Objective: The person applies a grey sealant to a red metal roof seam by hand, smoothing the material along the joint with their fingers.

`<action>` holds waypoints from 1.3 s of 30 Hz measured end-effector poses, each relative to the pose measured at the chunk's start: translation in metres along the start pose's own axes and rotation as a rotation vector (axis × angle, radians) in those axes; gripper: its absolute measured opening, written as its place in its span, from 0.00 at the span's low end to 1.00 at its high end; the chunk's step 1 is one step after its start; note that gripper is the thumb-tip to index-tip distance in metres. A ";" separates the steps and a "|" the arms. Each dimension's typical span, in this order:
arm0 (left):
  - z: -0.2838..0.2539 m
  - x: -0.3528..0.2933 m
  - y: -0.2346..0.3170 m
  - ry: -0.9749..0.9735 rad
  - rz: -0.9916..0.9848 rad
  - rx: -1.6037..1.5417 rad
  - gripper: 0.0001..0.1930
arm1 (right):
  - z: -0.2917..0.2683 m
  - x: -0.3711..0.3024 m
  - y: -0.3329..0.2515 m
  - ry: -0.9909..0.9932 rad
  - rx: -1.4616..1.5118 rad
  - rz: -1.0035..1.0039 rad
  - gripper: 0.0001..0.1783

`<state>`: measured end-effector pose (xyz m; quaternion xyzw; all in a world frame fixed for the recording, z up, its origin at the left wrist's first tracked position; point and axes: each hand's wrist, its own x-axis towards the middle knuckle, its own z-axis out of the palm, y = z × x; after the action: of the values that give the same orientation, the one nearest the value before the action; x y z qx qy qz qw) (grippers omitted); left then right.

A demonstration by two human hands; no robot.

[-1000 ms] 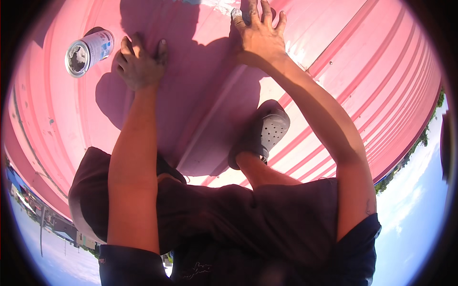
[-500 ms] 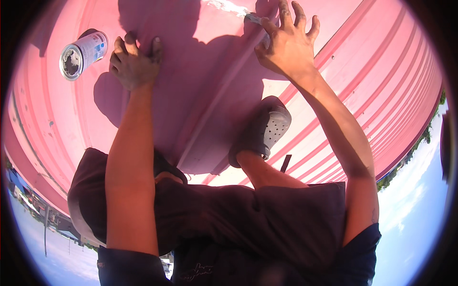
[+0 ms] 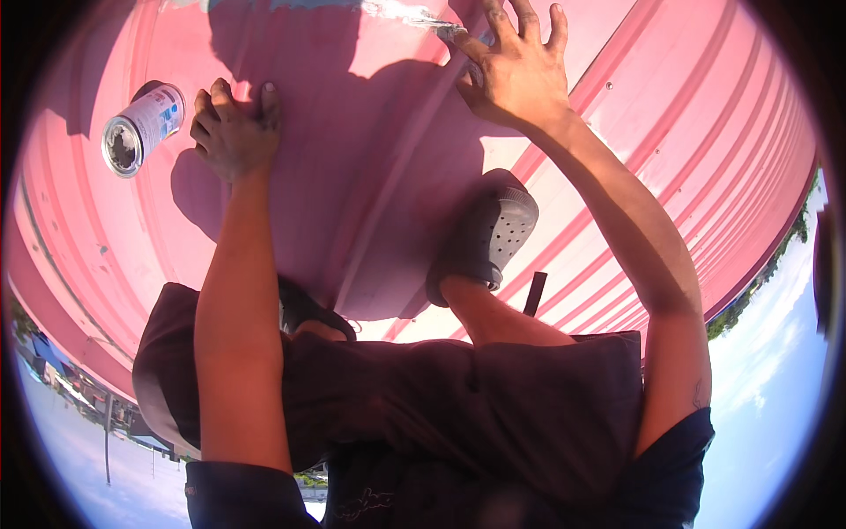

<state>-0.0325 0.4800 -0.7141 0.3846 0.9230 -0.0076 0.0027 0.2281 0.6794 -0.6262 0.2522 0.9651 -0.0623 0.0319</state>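
I crouch on a pink ribbed metal sheet [image 3: 115, 234], both arms reaching forward. My left hand [image 3: 236, 132] rests on it in shade, fingers bent and apart, grasping nothing that I can see. Just beyond it, to the left, is a metal can [image 3: 159, 115] with its lid off, its mouth toward the lower left and grey stuff around the inside. My right hand [image 3: 522, 79] has three fingers spread; its pointing finger reaches the end of a grey-white smear [image 3: 397, 11] near the top edge.

The can seems to me the likeliest trouble: a sideways knock from my left hand could tip or roll it, and the sheet looks sloped. My grey clog [image 3: 507, 227] could lose its grip if the wet-looking paste got under it. A brush of my right palm could drag the smear where it is not wanted.

The smear runs out of view at the top. I cannot tell whether my right hand pinches something thin or its fingertip is merely coated. Nor can I tell whether the can stands or lies. My other shoe [image 3: 304, 309] is mostly hidden in shadow.
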 end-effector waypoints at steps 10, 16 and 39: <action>0.002 0.000 0.001 0.048 0.001 -0.001 0.38 | -0.002 0.004 0.001 0.032 0.141 0.124 0.34; 0.002 0.002 0.001 0.036 -0.026 0.008 0.39 | -0.008 0.033 -0.020 -0.268 0.083 0.090 0.33; -0.004 -0.001 0.004 -0.030 -0.058 -0.004 0.39 | 0.015 0.022 -0.015 -0.127 0.315 0.133 0.31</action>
<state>-0.0292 0.4818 -0.7098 0.3576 0.9337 -0.0114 0.0170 0.2016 0.6747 -0.6417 0.3130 0.9206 -0.2265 0.0569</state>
